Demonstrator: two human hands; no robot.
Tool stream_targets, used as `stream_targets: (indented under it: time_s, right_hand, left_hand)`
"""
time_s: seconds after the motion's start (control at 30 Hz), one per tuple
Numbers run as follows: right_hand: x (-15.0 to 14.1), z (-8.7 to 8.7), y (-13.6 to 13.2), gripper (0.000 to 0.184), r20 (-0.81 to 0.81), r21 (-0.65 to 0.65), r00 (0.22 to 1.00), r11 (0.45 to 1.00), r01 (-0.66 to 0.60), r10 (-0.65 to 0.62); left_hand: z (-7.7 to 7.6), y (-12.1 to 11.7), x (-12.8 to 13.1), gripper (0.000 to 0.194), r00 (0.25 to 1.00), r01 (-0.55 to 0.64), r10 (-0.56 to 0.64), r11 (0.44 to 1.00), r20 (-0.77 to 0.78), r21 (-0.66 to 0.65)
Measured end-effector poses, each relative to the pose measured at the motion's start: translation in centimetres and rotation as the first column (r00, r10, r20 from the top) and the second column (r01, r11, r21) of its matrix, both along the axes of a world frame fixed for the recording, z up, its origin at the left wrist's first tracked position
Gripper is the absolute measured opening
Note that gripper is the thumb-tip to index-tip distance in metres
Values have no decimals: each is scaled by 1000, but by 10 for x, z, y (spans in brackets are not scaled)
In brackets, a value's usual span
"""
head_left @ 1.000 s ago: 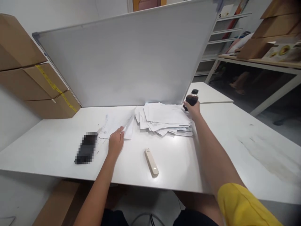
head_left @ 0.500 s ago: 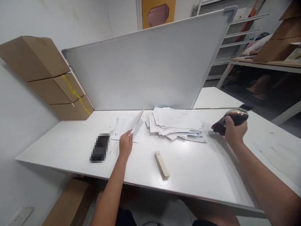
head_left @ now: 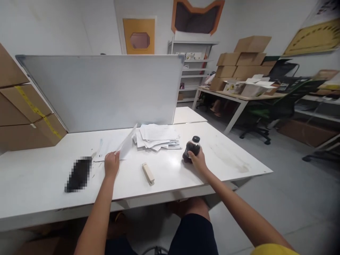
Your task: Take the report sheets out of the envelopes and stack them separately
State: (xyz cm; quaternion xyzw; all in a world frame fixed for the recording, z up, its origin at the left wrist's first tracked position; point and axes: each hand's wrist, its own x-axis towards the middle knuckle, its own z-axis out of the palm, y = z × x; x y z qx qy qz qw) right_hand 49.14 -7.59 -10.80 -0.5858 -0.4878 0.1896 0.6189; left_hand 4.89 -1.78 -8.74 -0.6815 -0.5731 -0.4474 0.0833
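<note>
My right hand (head_left: 198,161) is closed around a dark-liquid bottle (head_left: 193,147) with a black cap, upright at the table's right part. My left hand (head_left: 112,163) grips the edge of a sheet of paper (head_left: 126,141), which is raised at a slant above other papers (head_left: 103,150) lying flat. Between the two hands, nearer the front edge, lies a cream stapler (head_left: 148,173). An untidy stack of papers (head_left: 158,137) sits behind it, close to the whiteboard. To the left of my left hand is a dark, pixelated object (head_left: 79,174).
A whiteboard (head_left: 106,94) stands along the back of the white table (head_left: 170,187). Cardboard boxes (head_left: 29,117) are piled at the left. Across the aisle are another table with boxes (head_left: 239,71), a shelf (head_left: 193,71) and an office chair (head_left: 281,106).
My right hand has carried the bottle from beside the paper stack out to the right, tilting it midway and then bringing it upright. My left hand has lifted the sheet's edge. The view has turned right.
</note>
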Motion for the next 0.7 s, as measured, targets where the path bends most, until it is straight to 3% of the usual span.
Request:
stream_targets:
  time_s: [0.1, 0.2, 0.27, 0.33, 0.4, 0.47, 0.53, 0.6, 0.67, 0.7]
  right_hand:
    - [-11, -4, -7, 59, 1, 5, 1000, 1000, -22, 22]
    - [-16, -6, -9, 62, -1, 12, 999, 999, -35, 35]
    - [-17, -3, -9, 62, 2, 2, 1000, 1000, -24, 24]
    - [-17, 0, -9, 61, -7, -17, 1000, 1000, -15, 15]
    - [-16, 3, -7, 62, -31, -31, 999, 999, -30, 29]
    - [-13, 5, -7, 69, -68, -30, 996, 998, -57, 55]
    - [-13, 7, -15, 77, -115, 10, 993, 999, -37, 38]
    - [-19, 7, -33, 74, -173, 94, 985, 995, 45, -28]
    - [-41, 4, -64, 58, -253, 172, 966, 980, 101, -55]
    - [-58, 3, -82, 48, -307, 179, 952, 981, 72, -14]
  left_hand:
    - [0, -3, -2, 42, 994, -13, 3, 996, 113, 85]
    - [1, -8, -1, 47, 948, -136, 100, 986, 301, 100]
    - [3, -14, 2, 50, 860, -249, 197, 967, 471, 50]
    - [8, -20, 7, 51, 720, -356, 278, 935, 636, -6]
    - [16, -28, 10, 54, 597, -408, 291, 912, 748, -30]
    - [28, -39, 6, 60, 546, -315, 219, 948, 809, -45]
    - [43, -55, -5, 65, 517, -81, 108, 994, 849, -77]
    - [57, -77, -18, 65, 514, 130, 43, 983, 857, -128]
    - [63, -101, -28, 61, 610, 170, 28, 971, 792, -165]
    - [62, -111, -30, 61, 712, 163, -3, 973, 702, -162]
